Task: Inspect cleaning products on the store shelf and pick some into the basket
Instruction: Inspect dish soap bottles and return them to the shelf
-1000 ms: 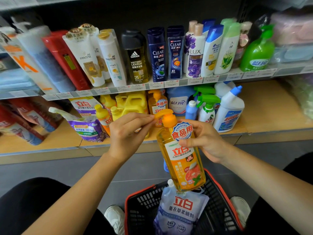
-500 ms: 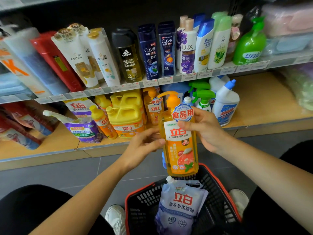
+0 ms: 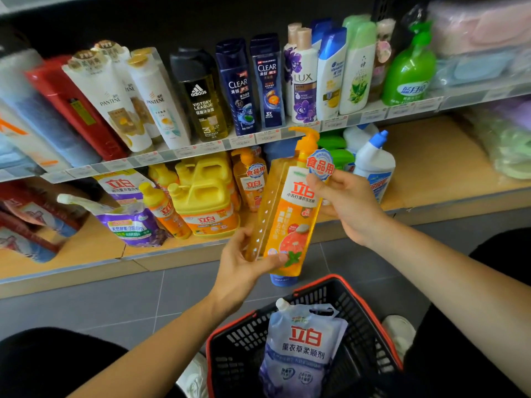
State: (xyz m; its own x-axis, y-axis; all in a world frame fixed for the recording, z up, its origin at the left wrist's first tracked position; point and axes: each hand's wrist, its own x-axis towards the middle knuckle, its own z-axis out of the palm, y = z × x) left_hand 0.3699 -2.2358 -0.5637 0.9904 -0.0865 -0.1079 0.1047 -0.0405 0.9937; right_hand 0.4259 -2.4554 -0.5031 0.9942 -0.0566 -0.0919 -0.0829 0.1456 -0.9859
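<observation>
Two hands hold orange pump btl, tilted, before lower shelf, above basket: left hand grips bottom end, right hand pinches near top, thumb apparently on round tag. Purple refill pouch in basket.

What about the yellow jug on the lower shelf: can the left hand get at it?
Probably not yet: the left hand grips the base of the orange pump bottle; the yellow jug itself stands unblocked.
</observation>
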